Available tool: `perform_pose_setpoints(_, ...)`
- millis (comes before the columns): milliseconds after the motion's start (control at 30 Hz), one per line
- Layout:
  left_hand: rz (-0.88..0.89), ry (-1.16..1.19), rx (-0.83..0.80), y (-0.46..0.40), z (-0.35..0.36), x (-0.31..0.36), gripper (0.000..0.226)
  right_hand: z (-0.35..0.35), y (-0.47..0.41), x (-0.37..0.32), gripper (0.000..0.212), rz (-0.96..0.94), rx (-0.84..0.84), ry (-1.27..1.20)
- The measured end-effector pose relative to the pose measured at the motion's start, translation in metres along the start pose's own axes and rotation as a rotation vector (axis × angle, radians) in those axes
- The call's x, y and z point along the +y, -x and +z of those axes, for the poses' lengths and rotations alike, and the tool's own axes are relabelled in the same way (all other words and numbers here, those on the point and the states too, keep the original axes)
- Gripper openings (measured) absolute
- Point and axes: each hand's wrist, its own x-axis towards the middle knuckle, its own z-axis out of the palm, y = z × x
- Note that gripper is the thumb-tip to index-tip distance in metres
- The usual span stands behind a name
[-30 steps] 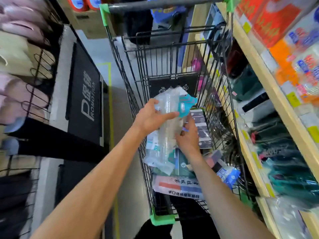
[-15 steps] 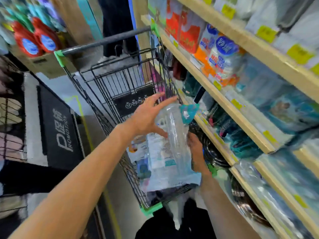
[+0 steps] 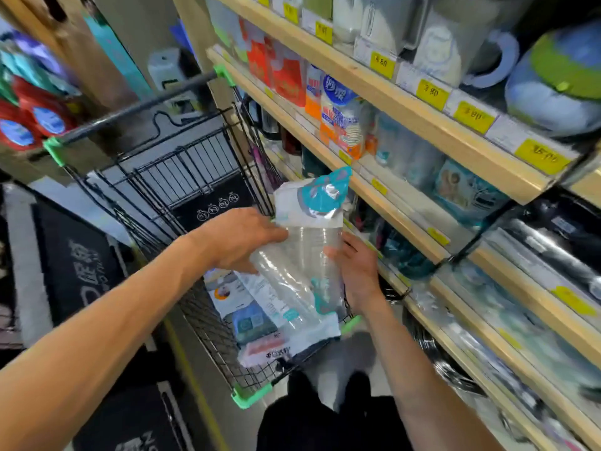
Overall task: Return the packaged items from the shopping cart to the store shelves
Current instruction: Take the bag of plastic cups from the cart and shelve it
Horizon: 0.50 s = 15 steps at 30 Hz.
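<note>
Since the earlier frame, the clear plastic sleeve of stacked transparent cups with a teal label (image 3: 305,255) has risen higher above the black wire shopping cart with green corner guards (image 3: 182,177) and nearer the wooden store shelves with yellow price tags (image 3: 419,125), held by 2 hands. The left hand (image 3: 240,239) presses its curled fingers against the sleeve's left side, and the right hand (image 3: 357,271) cups the right side with fingers spread. Flat white and blue packets (image 3: 257,307) lie in the cart below the sleeve, and orange-and-blue paper-cup packs (image 3: 341,118) stand on the shelf above it.
</note>
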Motion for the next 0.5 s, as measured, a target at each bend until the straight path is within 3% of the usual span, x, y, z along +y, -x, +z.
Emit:
perform_pose_setpoints(100, -0.216, 0.146, -0.091, 0.039, 0.025, -0.016, 0.054, -0.017, 0.0, -0.008, 0.025, 0.003, 0.08, -0.098)
perform_pose_setpoints(333, -0.709, 0.889, -0.063, 0.074, 0.067, -0.068, 0.071, -0.035, -0.001, -0.016, 0.036, -0.001, 0.303, -0.197)
perform_pose_setpoints(400, -0.77, 1.089, -0.015, 0.064, 0.067, -0.075, 0.077, -0.035, -0.002, -0.019, 0.03, -0.021, 0.374, -0.212)
perform_pose_setpoints(500, -0.815, 1.269, 0.171, 0.043, 0.06, -0.079, 0.06, -0.033, -0.004, -0.019, 0.02, -0.059, 0.451, -0.184)
